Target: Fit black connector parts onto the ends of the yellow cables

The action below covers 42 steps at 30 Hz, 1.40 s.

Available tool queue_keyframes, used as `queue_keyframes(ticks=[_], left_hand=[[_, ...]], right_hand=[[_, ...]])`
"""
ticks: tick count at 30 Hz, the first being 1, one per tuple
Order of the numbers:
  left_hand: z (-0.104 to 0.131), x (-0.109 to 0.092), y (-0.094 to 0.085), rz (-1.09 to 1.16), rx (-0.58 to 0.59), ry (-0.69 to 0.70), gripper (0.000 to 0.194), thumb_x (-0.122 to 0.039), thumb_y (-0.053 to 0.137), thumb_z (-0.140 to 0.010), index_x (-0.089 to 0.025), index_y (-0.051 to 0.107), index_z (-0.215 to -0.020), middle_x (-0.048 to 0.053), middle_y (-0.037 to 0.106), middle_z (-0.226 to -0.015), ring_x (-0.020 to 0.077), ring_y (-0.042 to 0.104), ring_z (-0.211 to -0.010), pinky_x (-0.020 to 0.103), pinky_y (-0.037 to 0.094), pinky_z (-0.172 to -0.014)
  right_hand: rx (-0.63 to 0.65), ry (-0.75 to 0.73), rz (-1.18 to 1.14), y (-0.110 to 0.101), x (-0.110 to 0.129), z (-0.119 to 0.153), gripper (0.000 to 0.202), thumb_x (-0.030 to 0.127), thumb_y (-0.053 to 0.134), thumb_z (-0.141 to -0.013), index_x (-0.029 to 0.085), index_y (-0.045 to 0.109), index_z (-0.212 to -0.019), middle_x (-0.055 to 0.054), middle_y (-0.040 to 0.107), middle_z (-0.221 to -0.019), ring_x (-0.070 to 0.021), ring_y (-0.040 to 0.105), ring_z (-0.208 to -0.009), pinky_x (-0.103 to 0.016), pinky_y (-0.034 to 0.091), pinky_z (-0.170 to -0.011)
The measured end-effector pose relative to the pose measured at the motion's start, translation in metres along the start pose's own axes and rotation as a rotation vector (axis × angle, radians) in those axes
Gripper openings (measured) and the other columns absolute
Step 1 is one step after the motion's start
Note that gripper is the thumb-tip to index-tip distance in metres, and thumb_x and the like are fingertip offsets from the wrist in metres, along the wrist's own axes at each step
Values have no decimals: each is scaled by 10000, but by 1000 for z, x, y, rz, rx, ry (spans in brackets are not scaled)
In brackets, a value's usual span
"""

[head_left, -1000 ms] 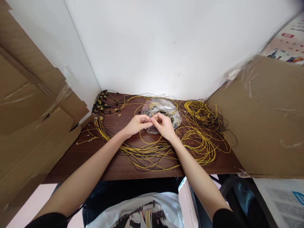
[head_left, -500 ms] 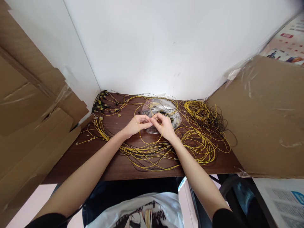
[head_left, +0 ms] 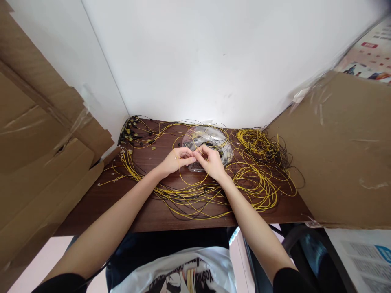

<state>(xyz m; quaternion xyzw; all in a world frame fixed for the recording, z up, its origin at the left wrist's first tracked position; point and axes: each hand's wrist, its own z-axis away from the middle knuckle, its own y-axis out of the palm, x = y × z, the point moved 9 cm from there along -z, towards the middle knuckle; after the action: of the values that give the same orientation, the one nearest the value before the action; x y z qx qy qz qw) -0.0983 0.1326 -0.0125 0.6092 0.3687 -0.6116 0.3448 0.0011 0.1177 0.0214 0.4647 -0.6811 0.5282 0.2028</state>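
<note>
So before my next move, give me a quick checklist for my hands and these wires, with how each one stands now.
1. Hands together: ok, left hand and right hand meet at the fingertips.
2. Yellow wire in sight: ok, a loop of it shows around the hands.
3. Wire end at the fingertips: cannot tell, too small.
4. Plastic bag free of wires: not ok, strands cross it.
5. Right-hand coil tidy: not ok, its strands overlap loosely.
6. Connectors sorted: not ok, heaped at far left.
</note>
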Motion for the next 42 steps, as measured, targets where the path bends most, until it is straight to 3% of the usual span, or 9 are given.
queue_keyframes(ticks=[42], left_hand=[[0,1,0,12,6,-3,260,-301,708,-662,-92,604,-775,9,601,-685,82,515,-609,218,397,-597]], right_hand=[[-19,-28,9,-2,4,0,229,360,506,-845,164,587,-757,-13,619,-705,-130,552,-644,-239,421,-632]])
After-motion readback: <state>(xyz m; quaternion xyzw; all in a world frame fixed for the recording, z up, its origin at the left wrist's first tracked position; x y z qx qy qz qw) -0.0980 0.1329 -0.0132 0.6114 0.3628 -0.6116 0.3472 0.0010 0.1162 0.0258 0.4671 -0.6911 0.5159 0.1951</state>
